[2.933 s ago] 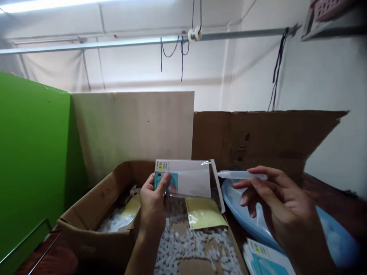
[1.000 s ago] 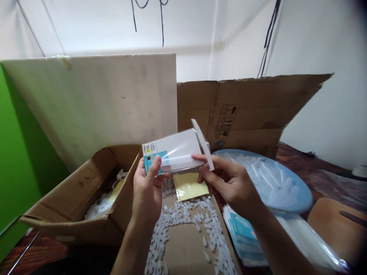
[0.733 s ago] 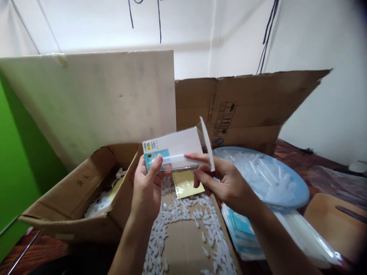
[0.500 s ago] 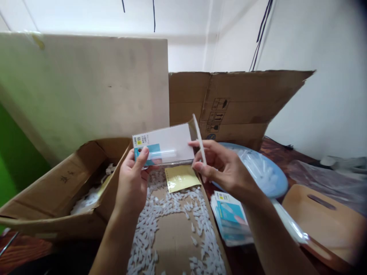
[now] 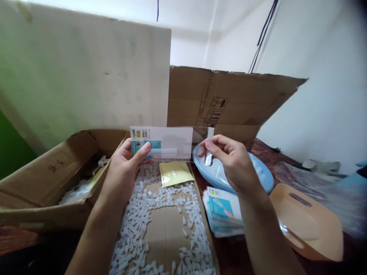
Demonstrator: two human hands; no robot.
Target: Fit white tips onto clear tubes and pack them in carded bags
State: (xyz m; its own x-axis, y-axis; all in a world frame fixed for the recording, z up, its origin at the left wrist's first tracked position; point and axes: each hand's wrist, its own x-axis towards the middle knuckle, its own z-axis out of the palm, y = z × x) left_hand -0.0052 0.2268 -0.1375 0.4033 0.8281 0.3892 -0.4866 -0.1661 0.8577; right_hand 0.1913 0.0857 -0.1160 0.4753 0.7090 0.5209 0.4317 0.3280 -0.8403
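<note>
My left hand (image 5: 127,158) grips the left end of a clear packet (image 5: 174,143), its thumb on the blue-and-white printed card inside. A translucent tube lies along the card. The packet's right end reaches my right hand (image 5: 222,151), whose thumb and fingers pinch the flap with its whitish strip (image 5: 210,143). Under the packet, a yellow sheet (image 5: 175,174) rests on a cardboard tray (image 5: 164,233) strewn with several small white nozzle-like pieces (image 5: 133,225). Beside the tray is a stack of printed cards (image 5: 223,210), below my right hand.
An open cardboard box (image 5: 37,183) stands at the left. On the right are a blue basin (image 5: 265,175) holding clear pieces, a tan plastic container (image 5: 323,229) and clear plastic sheeting (image 5: 304,177). An upright cardboard panel (image 5: 237,95) is behind.
The packet is now more level and its right flap is stretched out rather than folded up. My right hand has moved slightly right and up with the flap. The view has shifted a little.
</note>
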